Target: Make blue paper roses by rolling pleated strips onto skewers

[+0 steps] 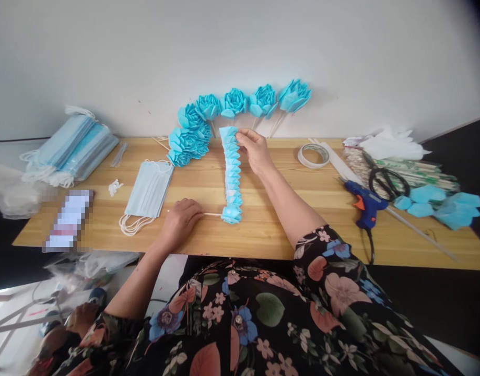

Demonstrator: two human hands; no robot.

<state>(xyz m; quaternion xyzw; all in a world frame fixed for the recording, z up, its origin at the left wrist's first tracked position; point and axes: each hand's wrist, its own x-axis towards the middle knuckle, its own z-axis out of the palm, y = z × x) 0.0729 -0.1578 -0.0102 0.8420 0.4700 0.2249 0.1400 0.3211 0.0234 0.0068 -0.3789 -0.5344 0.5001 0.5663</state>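
A long pleated strip of light-blue fabric petals (232, 175) runs up the middle of the table, its near end wound around the tip of a thin wooden stick (213, 214). My left hand (182, 222) is closed on the other end of that stick, low over the table. At the strip's far end, my right hand (254, 149) pinches its edge between thumb and fingers. Finished blue flowers on sticks (234, 103) lean along the wall behind the strip, and more flowers (188, 138) are bunched to its left.
Left are a small mask stack (149, 189), a larger mask pile (69, 146) and a phone (69, 220). Right are a tape roll (313, 156), a blue glue gun (367, 203) with its cord, scissors (388, 180), loose petals (428, 194) and packed sticks (428, 171).
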